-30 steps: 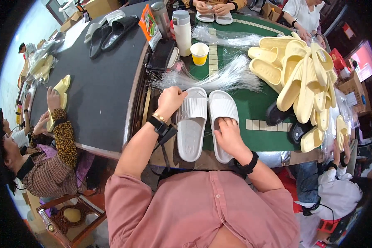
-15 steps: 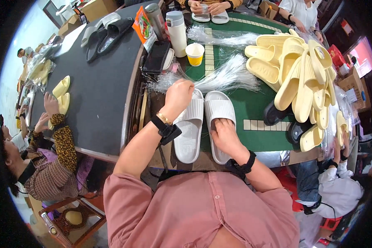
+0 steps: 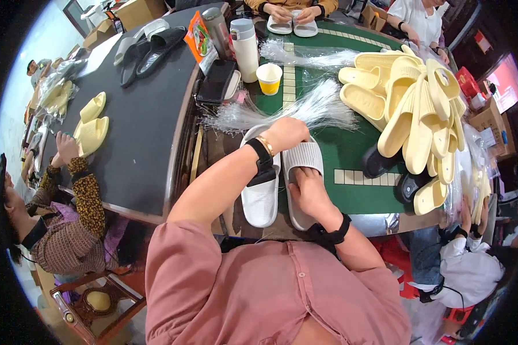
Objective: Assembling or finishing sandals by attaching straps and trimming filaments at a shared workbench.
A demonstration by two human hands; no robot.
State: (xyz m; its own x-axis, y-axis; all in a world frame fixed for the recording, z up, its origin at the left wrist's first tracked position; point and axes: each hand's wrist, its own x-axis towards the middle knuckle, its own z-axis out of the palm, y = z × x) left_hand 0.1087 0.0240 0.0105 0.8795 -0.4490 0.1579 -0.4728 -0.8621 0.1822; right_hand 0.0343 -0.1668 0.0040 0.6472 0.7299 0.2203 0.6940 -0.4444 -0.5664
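Two white slide slippers, a left one (image 3: 260, 202) and a right one (image 3: 303, 156), lie side by side at the table's near edge. My left hand (image 3: 288, 134) is closed over the toe end of the right slipper; what its fingers pinch is hidden. My right hand (image 3: 309, 187) reaches into that same slipper, its fingers under the ribbed strap and their tips out of sight. Just beyond lies a fanned bundle of thin clear plastic strands (image 3: 322, 106).
Yellow slippers (image 3: 408, 103) are heaped at right, with black slippers (image 3: 379, 161) beneath. A paper cup (image 3: 269, 79), a white bottle (image 3: 244, 49) and a black case (image 3: 216, 80) stand ahead. Co-workers sit around; a dark table (image 3: 138, 126) adjoins at left.
My left hand has moved right, from the left slipper's toe to the right slipper's toe. My right hand stays inside the right slipper. At left, the co-worker's yellow slippers have shifted.
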